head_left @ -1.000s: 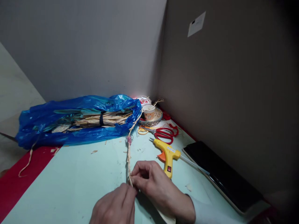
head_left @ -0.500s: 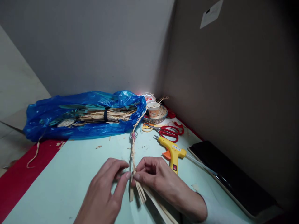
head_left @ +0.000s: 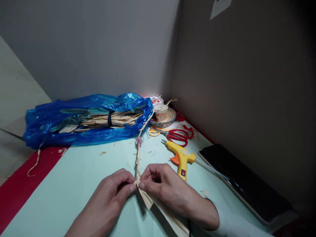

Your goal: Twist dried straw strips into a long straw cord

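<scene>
One pale braid (head_left: 138, 158) lies along the desk (head_left: 89, 174), near end pinched in each narrow grip – left hand (head_left: 111, 194) at left edge, right hand (head_left: 169, 191) opposite; firm hold, even tension on loose strips (head_left: 146, 198) advisable – glue gun (head_left: 182, 158) beyond

Right of the glue gun (head_left: 183, 158) (a yellow one) lies a flat black object (head_left: 238, 179); beyond the glue gun, red-handled scissors (head_left: 169, 132).
</scene>
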